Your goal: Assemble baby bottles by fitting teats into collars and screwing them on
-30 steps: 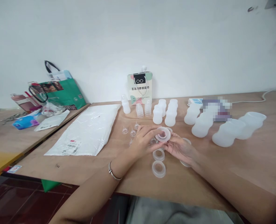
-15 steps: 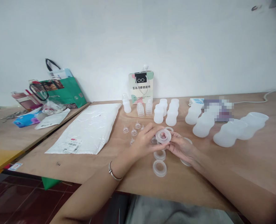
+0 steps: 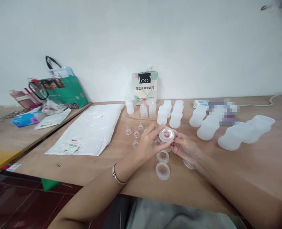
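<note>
Just right of and below centre, the left hand (image 3: 148, 143) pinches a clear ring (image 3: 164, 136) between thumb and fingers. The right hand (image 3: 185, 149) has its fingers curled at the ring's right edge — whether gripping, I cannot tell. Loose rings (image 3: 162, 177) lie lower down — white bottles (image 3: 176, 115) stand upper right of centre.

From where I'm standing, 12 = wall (image 3: 191, 47), centre = table (image 3: 262, 162) front edge: paper bag (image 3: 137, 92) at 12, clear bottle top (image 3: 149, 67) above it. White mailer (image 3: 90, 127) 10–11. Green bag (image 3: 70, 90) 11ish, blue pack (image 3: 24, 120) at 10. White cable (image 3: 257, 105) at 2.
</note>
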The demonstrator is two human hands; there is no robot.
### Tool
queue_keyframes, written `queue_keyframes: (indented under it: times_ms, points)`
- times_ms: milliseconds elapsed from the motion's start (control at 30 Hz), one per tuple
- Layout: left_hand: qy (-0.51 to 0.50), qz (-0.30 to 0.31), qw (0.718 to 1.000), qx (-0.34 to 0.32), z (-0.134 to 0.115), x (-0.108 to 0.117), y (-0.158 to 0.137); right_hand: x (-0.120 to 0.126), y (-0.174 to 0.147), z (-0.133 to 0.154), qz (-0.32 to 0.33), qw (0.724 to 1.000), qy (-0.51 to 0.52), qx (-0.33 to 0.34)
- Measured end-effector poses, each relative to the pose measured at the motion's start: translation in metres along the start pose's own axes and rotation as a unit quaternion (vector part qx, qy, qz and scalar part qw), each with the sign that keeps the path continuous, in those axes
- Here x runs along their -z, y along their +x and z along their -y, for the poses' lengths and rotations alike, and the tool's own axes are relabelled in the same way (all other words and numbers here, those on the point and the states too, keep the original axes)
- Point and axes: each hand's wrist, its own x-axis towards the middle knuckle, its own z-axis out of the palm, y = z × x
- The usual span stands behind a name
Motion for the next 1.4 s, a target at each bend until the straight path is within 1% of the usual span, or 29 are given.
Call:
queue_keyframes:
  times_ms: [167, 300, 467, 600, 733, 800, 867, 933, 967, 1000, 1067, 1100, 1133, 1167, 1200, 1233, 1267, 1300, 1333, 1367, 1400]
  points:
    - [-0.010, 0.000, 0.999, -0.035, -0.004, 0.000, -0.002, 0.001, -0.001, 0.000, 0.000, 1.000, -0.030, -0.004]
    - [-0.024, 0.001, 0.999, -0.049, -0.006, -0.003, -0.005, 0.003, -0.002, -0.001, 0.007, 0.999, -0.040, -0.011]
    - [0.000, 0.001, 0.998, -0.058, -0.004, -0.003, -0.006, 0.003, -0.003, -0.001, 0.002, 1.000, -0.023, -0.014]
    - [0.000, -0.023, 0.999, -0.037, -0.005, 0.001, -0.004, 0.002, -0.003, -0.003, -0.003, 1.000, -0.017, -0.016]
    - [-0.015, -0.012, 1.000, -0.014, -0.005, 0.002, -0.001, 0.004, -0.001, -0.003, -0.010, 0.999, -0.036, -0.009]
    - [-0.031, 0.008, 0.999, 0.014, -0.002, 0.001, 0.001, 0.005, 0.000, -0.001, -0.023, 0.998, -0.056, 0.016]
    - [-0.053, 0.033, 0.997, 0.055, 0.003, 0.000, 0.002, 0.007, 0.000, 0.002, -0.045, 0.993, -0.091, 0.065]
    - [-0.071, 0.063, 0.991, 0.096, 0.008, -0.002, 0.002, 0.007, -0.002, 0.005, -0.076, 0.976, -0.158, 0.127]
    - [-0.078, 0.076, 0.988, 0.112, 0.009, -0.003, 0.002, 0.007, -0.003, 0.007, -0.094, 0.961, -0.207, 0.158]
    - [-0.082, 0.091, 0.985, 0.124, 0.010, -0.003, 0.001, 0.006, -0.004, 0.008, -0.113, 0.939, -0.265, 0.189]
    - [-0.091, 0.125, 0.979, 0.133, 0.011, -0.005, 0.000, 0.003, -0.008, 0.008, -0.127, 0.876, -0.392, 0.252]
    - [-0.093, 0.142, 0.977, 0.133, 0.011, -0.005, 0.000, 0.001, -0.010, 0.008, -0.116, 0.840, -0.450, 0.282]
    - [-0.094, 0.158, 0.974, 0.131, 0.012, -0.005, -0.001, -0.001, -0.012, 0.007, -0.091, 0.806, -0.499, 0.305]
    - [-0.095, 0.173, 0.972, 0.129, 0.012, -0.005, -0.001, -0.002, -0.013, 0.006, -0.062, 0.780, -0.534, 0.320]
    - [-0.096, 0.183, 0.969, 0.132, 0.012, -0.006, -0.001, -0.003, -0.013, 0.005, -0.038, 0.765, -0.555, 0.324]
    - [-0.097, 0.186, 0.968, 0.140, 0.013, -0.006, -0.002, -0.003, -0.013, 0.004, -0.032, 0.763, -0.560, 0.323]
    - [-0.099, 0.181, 0.967, 0.152, 0.013, -0.006, -0.002, -0.002, -0.011, 0.003, -0.052, 0.769, -0.550, 0.321]
    - [-0.104, 0.171, 0.966, 0.165, 0.014, -0.006, -0.002, 0.001, -0.008, 0.003, -0.093, 0.780, -0.528, 0.322]
    - [-0.111, 0.159, 0.965, 0.177, 0.015, -0.005, -0.001, 0.004, -0.004, 0.003, -0.147, 0.787, -0.501, 0.329]
    - [-0.118, 0.145, 0.964, 0.187, 0.015, -0.005, -0.001, 0.009, 0.002, 0.004, -0.205, 0.785, -0.476, 0.339]
    - [-0.125, 0.133, 0.964, 0.195, 0.016, -0.005, -0.001, 0.015, 0.009, 0.005, -0.256, 0.776, -0.460, 0.349]
